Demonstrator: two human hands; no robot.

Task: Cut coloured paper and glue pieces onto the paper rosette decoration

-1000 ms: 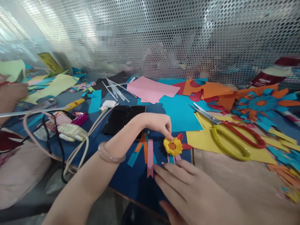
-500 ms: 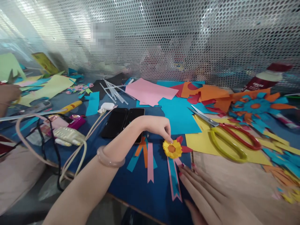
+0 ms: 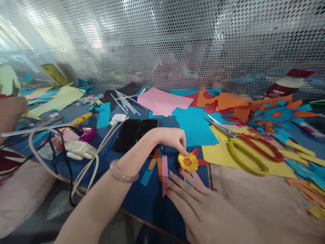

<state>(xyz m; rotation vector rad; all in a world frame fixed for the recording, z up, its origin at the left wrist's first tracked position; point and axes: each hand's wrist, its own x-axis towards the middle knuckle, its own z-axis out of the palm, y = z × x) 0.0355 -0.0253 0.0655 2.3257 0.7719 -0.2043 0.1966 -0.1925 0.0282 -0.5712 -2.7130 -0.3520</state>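
A yellow paper flower [image 3: 188, 162] with an orange centre lies on the blue table, red petals showing behind it. My left hand [image 3: 175, 139] reaches over from the left, its fingers curled and a fingertip on the flower's top edge. Just below the flower, my right hand [image 3: 195, 200] is spread flat with fingers apart, covering most of the ribbon tails. Its fingertips are at a separate pink paper strip [image 3: 165, 169]. Orange strips [image 3: 159, 166] and a blue strip [image 3: 146, 177] lie left of that one.
Scissors [image 3: 232, 134] rest on yellow paper [image 3: 218, 154] at the right. Black phones [image 3: 127, 135] lie behind my left arm, with cables [image 3: 96, 166] further left. A bottle [image 3: 286, 84] and a blue-orange flower [image 3: 276, 115] are at the back right. Another person's hand [image 3: 12, 108] is far left.
My right hand has moved left and up, over the flower's ribbon tails to the loose pink strip. My left hand has stayed at the flower. The view has shifted slightly.
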